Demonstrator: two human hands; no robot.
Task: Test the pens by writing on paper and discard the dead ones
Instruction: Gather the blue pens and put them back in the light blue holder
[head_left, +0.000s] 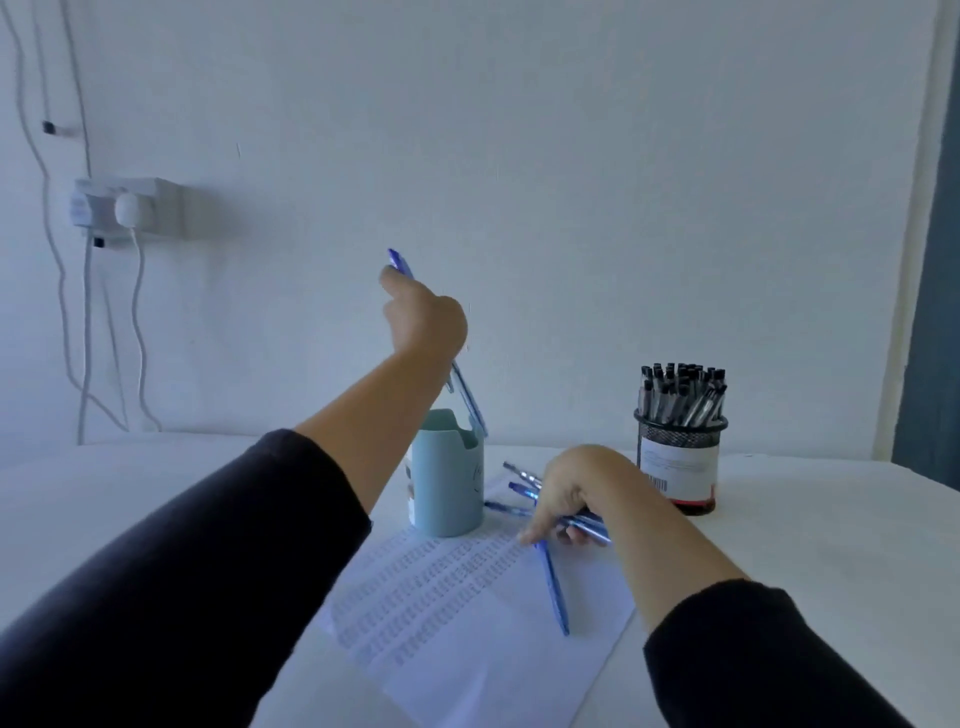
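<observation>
The left hand (423, 317) grips a blue pen (467, 395) above the far pale-blue cup (449, 478). The right hand (569, 493) clutches a pen bundle (589, 525) over the paper (467, 623). Judged light, rigid, slippery; mid-barrel hold suits.

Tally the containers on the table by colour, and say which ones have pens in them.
Light blue cup: 1, a blue pen held by the left hand slants at its rim; whether other pens are inside cannot be seen.
Black mesh holder: 1, packed with black-capped pens.
Total: 2 containers.
</observation>
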